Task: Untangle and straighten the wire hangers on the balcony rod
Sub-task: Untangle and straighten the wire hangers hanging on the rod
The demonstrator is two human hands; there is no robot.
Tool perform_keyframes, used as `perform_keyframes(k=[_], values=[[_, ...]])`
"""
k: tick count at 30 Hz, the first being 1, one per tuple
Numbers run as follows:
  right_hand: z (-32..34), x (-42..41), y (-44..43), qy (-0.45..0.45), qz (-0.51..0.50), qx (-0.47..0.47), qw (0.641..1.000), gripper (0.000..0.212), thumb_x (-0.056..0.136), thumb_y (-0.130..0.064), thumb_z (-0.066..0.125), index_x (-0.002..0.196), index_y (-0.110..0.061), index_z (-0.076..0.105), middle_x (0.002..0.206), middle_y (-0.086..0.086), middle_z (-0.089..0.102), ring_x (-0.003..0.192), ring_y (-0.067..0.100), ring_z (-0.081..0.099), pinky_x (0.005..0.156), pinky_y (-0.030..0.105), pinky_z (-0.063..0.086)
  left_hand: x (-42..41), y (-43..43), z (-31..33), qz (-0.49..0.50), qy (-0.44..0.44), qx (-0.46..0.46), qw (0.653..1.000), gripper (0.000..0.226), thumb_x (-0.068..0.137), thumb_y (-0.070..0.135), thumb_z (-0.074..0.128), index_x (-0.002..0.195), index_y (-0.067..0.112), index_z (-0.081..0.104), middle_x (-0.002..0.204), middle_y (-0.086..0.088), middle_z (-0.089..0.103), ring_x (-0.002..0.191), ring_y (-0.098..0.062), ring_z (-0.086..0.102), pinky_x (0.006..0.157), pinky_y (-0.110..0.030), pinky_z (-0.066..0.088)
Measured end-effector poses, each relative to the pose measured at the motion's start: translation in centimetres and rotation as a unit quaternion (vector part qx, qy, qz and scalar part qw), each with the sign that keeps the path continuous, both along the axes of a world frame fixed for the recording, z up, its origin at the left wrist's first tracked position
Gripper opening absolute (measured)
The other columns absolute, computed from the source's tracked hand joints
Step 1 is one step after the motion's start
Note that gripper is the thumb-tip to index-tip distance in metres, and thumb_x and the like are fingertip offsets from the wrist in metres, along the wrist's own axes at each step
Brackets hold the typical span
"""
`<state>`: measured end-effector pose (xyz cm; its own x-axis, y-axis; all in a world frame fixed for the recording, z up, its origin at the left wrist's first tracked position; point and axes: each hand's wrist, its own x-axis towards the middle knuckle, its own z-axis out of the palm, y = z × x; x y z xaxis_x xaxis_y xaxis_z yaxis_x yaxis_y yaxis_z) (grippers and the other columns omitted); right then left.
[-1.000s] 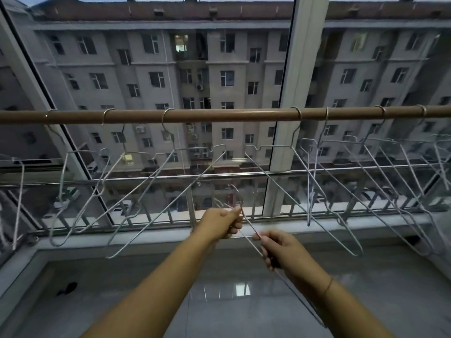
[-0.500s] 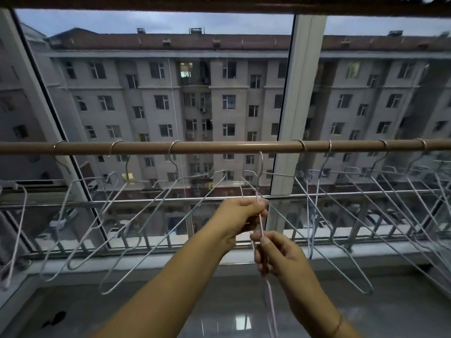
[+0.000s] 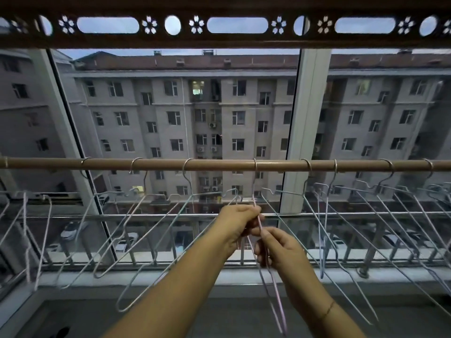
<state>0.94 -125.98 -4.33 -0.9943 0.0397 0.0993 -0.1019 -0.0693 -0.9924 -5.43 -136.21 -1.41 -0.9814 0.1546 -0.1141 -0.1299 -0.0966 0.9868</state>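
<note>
– Several thin, pale grey wire hangers (image 3: 156,270) hang tilted along a smooth, round brown rod (image 3: 219,164). Which one is being handled?
– The pinkish wire hanger (image 3: 279,304), centre and near, seen edge-on and hooked over the rod. The left hand (image 3: 239,222) and right hand (image 3: 280,250) both pinch its wire.

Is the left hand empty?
No, the left hand pinches the hanger wire just above the right hand.

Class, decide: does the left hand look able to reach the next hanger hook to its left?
Likely yes after letting go: the left hand grips the middle hanger, but nothing blocks that hook.
</note>
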Motion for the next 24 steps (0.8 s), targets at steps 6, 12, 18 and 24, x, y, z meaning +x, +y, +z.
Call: perform_keyframes(k=[6,12,18,24], values=[[-0.3,-0.4,0.7,-0.009,-0.037,0.088,0.995,0.03,0.093,-0.023,0.049,0.121,-0.015,0.056,0.112,0.0,0.062,0.102,0.012,0.057,0.086,0.026,0.045,2.0,-3.2,-0.1,0.043,0.054,-0.062,0.996,0.014,0.091,0.017,0.057,0.088,0.012,0.07,0.076,-0.001,0.067,0.067,-0.008,0.06,0.063,-0.017,0.053],[2.2,1.3,-0.8,0.067,-0.041,0.129,0.989,0.034,0.092,-0.025,0.051,0.125,-0.031,0.047,0.133,-0.001,0.048,0.118,0.014,0.048,0.102,0.036,0.041,4.8,-9.5,1.5,0.117,0.137,-0.06,0.982,0.027,0.089,0.018,0.059,0.07,0.028,0.075,0.074,0.003,0.073,0.072,-0.008,0.064,0.078,-0.026,0.054],[4.9,3.0,-8.7,0.138,0.053,0.111,0.983,0.029,0.088,-0.028,0.053,0.103,-0.052,0.045,0.117,-0.019,0.049,0.109,-0.004,0.049,0.09,0.02,0.039,4.6,-17.5,2.9,0.197,0.177,-0.062,0.962,0.013,0.09,0.019,0.058,0.095,0.02,0.07,0.084,0.0,0.074,0.078,-0.01,0.066,0.071,-0.021,0.051],[3.5,1.5,-19.8,0.06,0.083,0.089,0.991,0.039,0.09,-0.022,0.055,0.127,-0.027,0.044,0.112,-0.018,0.052,0.099,-0.007,0.05,0.075,0.012,0.042,2.0,-24.0,1.7,0.206,0.12,-0.103,0.966,0.025,0.092,0.02,0.056,0.113,0.012,0.066,0.11,-0.004,0.067,0.099,-0.019,0.061,0.082,-0.029,0.049]])
